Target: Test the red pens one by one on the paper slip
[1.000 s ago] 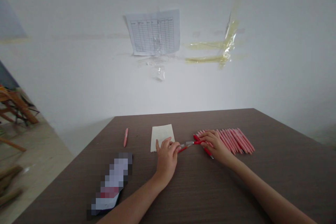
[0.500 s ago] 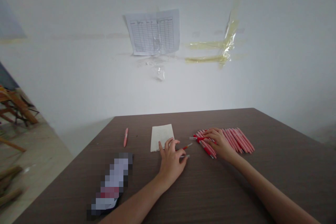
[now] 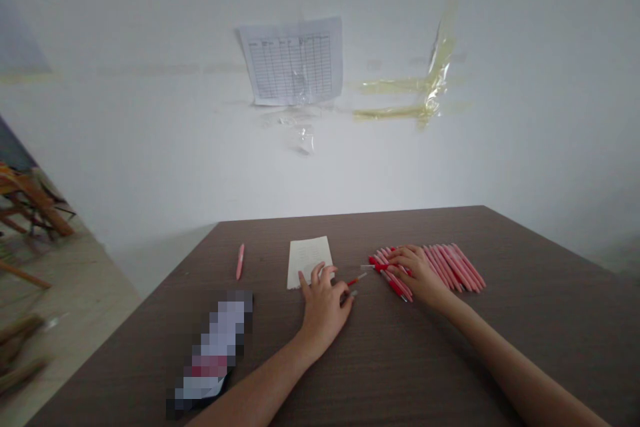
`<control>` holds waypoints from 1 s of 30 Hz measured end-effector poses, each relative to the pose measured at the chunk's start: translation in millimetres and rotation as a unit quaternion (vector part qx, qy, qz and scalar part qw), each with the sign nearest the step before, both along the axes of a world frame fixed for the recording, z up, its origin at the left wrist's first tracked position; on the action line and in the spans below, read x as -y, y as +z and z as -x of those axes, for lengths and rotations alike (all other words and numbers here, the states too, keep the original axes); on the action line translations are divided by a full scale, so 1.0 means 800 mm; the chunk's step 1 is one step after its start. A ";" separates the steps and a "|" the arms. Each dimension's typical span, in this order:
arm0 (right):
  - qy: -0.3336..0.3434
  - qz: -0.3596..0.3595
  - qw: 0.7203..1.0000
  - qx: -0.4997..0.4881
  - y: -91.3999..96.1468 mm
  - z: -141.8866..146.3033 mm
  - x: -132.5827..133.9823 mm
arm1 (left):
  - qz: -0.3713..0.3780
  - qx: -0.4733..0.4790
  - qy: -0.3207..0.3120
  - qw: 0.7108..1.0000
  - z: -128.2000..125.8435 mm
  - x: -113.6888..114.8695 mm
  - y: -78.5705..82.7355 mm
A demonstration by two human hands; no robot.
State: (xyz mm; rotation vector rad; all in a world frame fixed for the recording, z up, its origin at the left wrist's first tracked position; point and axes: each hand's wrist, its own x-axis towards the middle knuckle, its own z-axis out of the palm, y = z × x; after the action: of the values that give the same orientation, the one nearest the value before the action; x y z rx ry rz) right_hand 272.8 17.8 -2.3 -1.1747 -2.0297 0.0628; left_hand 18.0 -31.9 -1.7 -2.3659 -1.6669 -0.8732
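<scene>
My left hand (image 3: 325, 310) is over the lower right corner of a small cream paper pad (image 3: 306, 255). Its thumb and index finger curl around a thin thing with a greyish clear tip, mostly hidden; the other fingers are spread. Just beyond those fingertips lies a slim red refill-like stick (image 3: 357, 278) with a clear end. My right hand (image 3: 417, 273) is on a row of pink pens (image 3: 453, 267), its fingers closed on a red pen (image 3: 380, 267) whose clear end points left. Another red pen (image 3: 397, 285) lies slanted under that one.
One pink pen (image 3: 241, 261) lies alone at the left of the brown table (image 3: 430, 373). A blurred-out long item (image 3: 215, 350) rests near the left front. Behind the table, the wall carries a taped printed sheet (image 3: 295, 61) and yellowish tape (image 3: 435, 83).
My left hand has shifted slightly left, drawing the clear-tipped thing with it. The red pen in my right hand has dipped slightly; the hand itself has barely moved.
</scene>
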 end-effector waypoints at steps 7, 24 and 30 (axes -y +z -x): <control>0.003 -0.002 1.000 -0.001 0.000 -0.001 0.000 | 0.006 -0.002 0.002 1.000 -0.001 0.000 0.002; 0.078 0.026 0.995 0.052 0.011 0.014 0.013 | -0.040 0.049 -0.071 0.995 0.005 -0.003 0.007; 0.090 0.044 0.993 0.058 0.012 0.016 0.016 | -0.010 0.039 -0.083 0.996 0.002 -0.001 0.009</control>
State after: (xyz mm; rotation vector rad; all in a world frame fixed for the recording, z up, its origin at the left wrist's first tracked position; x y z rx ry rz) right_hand 259.6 5.1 7.2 -1.0685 -2.2519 0.1781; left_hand 16.7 -31.5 5.8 -2.5153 -1.4962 -1.0158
